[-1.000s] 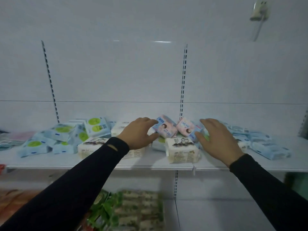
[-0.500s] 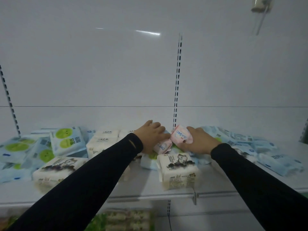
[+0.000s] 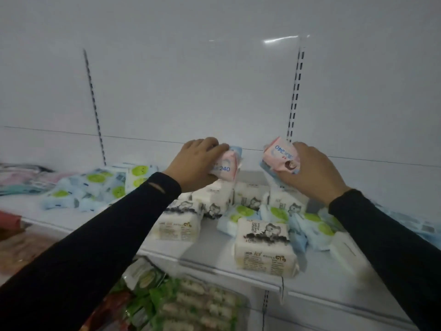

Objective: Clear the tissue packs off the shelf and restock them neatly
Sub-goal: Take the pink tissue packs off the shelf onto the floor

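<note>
My left hand [image 3: 194,163] grips a pink and blue tissue pack [image 3: 226,164] marked 240, lifted above the white shelf [image 3: 322,278]. My right hand [image 3: 312,172] grips a second pink tissue pack [image 3: 279,155], also raised off the shelf. Below my hands lie several white tissue packs with a cat print, one near the front edge [image 3: 263,249] and one further left [image 3: 179,223]. Light blue packs with green circles lie in a heap at the left [image 3: 100,185] and another heap under my right arm [image 3: 310,225].
Slotted uprights [image 3: 94,108] [image 3: 294,96] run up the white back wall. A lower shelf holds green snack packets [image 3: 181,304]. Pinkish goods [image 3: 21,177] lie at the far left of the shelf, with reddish items [image 3: 9,220] below.
Both hands have closed on the pink packs and lifted them off the pile, moving apart. The camera has come closer and shifted right.
</note>
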Action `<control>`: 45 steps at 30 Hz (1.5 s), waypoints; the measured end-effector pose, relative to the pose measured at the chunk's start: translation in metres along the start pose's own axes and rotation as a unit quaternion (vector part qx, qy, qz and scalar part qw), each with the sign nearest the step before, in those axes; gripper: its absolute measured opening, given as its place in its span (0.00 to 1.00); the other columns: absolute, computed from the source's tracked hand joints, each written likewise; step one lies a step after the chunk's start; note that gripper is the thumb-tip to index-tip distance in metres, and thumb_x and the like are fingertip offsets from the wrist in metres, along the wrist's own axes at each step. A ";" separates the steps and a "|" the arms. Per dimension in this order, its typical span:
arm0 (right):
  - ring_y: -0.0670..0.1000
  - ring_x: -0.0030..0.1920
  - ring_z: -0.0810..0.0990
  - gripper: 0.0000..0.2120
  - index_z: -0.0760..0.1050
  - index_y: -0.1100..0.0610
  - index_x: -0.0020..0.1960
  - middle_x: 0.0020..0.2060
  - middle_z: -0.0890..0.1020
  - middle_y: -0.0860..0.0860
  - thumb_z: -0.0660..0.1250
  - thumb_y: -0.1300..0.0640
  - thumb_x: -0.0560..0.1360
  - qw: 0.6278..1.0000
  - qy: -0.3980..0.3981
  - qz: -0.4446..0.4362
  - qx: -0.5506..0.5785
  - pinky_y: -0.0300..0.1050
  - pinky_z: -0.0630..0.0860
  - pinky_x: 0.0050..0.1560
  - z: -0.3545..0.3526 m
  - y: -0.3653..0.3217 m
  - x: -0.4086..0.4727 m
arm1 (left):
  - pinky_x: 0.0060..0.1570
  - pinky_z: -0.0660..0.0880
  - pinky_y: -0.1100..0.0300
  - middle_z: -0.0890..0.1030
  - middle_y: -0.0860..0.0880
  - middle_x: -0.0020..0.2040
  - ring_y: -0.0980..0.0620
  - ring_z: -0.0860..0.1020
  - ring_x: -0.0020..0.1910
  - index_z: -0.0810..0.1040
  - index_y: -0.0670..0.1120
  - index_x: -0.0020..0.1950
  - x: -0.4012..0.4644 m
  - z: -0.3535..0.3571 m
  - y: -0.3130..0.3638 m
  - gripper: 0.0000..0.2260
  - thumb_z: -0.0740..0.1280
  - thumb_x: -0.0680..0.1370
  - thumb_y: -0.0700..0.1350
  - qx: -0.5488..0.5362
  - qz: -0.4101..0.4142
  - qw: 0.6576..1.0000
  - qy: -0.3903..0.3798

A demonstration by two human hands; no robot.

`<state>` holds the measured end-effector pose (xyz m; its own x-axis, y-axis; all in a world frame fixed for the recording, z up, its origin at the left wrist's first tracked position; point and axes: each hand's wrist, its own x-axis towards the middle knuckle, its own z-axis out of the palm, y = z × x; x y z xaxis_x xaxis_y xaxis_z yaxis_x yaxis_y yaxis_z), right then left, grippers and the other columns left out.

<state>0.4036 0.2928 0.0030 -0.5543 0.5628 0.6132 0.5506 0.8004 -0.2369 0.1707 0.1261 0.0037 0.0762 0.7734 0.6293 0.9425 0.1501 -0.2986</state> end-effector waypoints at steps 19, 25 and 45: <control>0.59 0.63 0.71 0.36 0.62 0.57 0.73 0.64 0.72 0.58 0.71 0.46 0.71 0.856 -0.179 -0.455 0.168 0.52 0.68 0.61 0.157 -0.451 -0.111 | 0.52 0.70 0.63 0.70 0.51 0.67 0.52 0.73 0.60 0.64 0.51 0.72 -0.499 -0.219 -0.118 0.34 0.72 0.70 0.56 0.022 -0.489 0.846 -0.213; 0.53 0.67 0.69 0.36 0.58 0.52 0.74 0.69 0.69 0.52 0.69 0.42 0.72 0.795 -0.266 -0.512 0.186 0.49 0.68 0.65 0.268 -0.583 -0.210 | 0.52 0.73 0.58 0.73 0.52 0.62 0.51 0.73 0.58 0.65 0.52 0.71 -0.670 -0.229 -0.144 0.32 0.71 0.70 0.57 0.008 -0.568 0.769 -0.292; 0.57 0.61 0.72 0.31 0.64 0.58 0.70 0.63 0.68 0.56 0.71 0.53 0.71 0.648 -0.564 -0.502 0.104 0.50 0.71 0.62 0.670 -0.730 -0.375 | 0.46 0.70 0.53 0.74 0.48 0.57 0.45 0.74 0.54 0.68 0.51 0.65 -0.979 0.019 -0.224 0.27 0.70 0.68 0.54 -0.101 -0.691 0.574 -0.428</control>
<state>-0.2087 -0.3638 -0.5588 -0.7358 -0.5637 -0.3752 -0.4718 0.8242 -0.3130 -0.1216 -0.6527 -0.5593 -0.8961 0.0350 -0.4424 -0.0631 0.9767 0.2051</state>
